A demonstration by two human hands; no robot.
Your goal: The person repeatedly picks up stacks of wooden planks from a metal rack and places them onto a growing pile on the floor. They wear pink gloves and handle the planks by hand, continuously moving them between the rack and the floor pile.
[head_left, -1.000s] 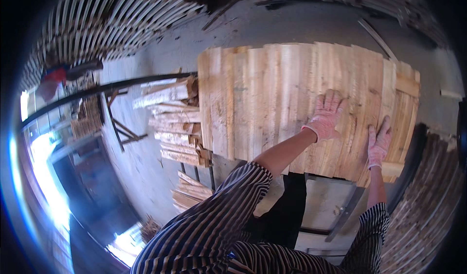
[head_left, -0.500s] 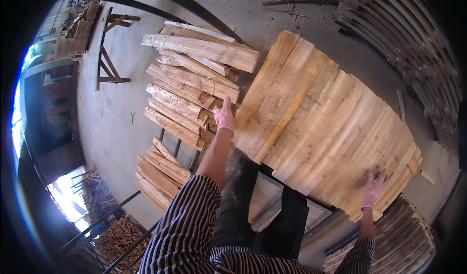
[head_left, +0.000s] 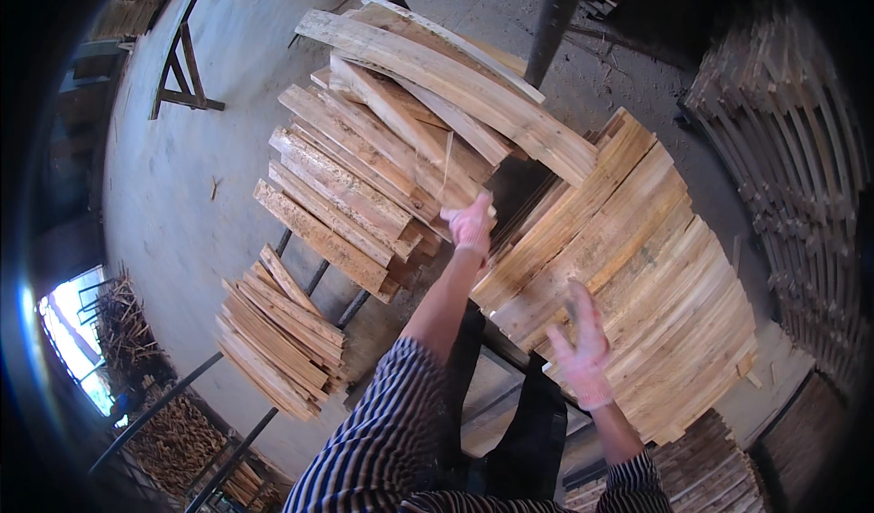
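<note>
My left hand point(head_left: 471, 225), in a pink glove, is closed around the near right end of a wooden board point(head_left: 410, 162) in the pile on the left. The rest of that board lies among several other rough boards point(head_left: 341, 208). My right hand point(head_left: 584, 354), gloved in pink too, has its fingers spread above a wide layer of boards point(head_left: 655, 285) laid edge to edge. It holds nothing; whether it touches the wood I cannot tell.
A smaller stack of boards point(head_left: 278, 335) rests at the lower left, near dark metal bars point(head_left: 319, 276). Tall stacks of slats point(head_left: 774, 176) stand at the right. A dark post point(head_left: 557, 26) rises behind the pile, and a wooden trestle point(head_left: 187, 62) stands at the far left.
My left hand has closed on a board end in the left pile. My right hand has come leftward from the far right of the board layer. The view has shifted.
</note>
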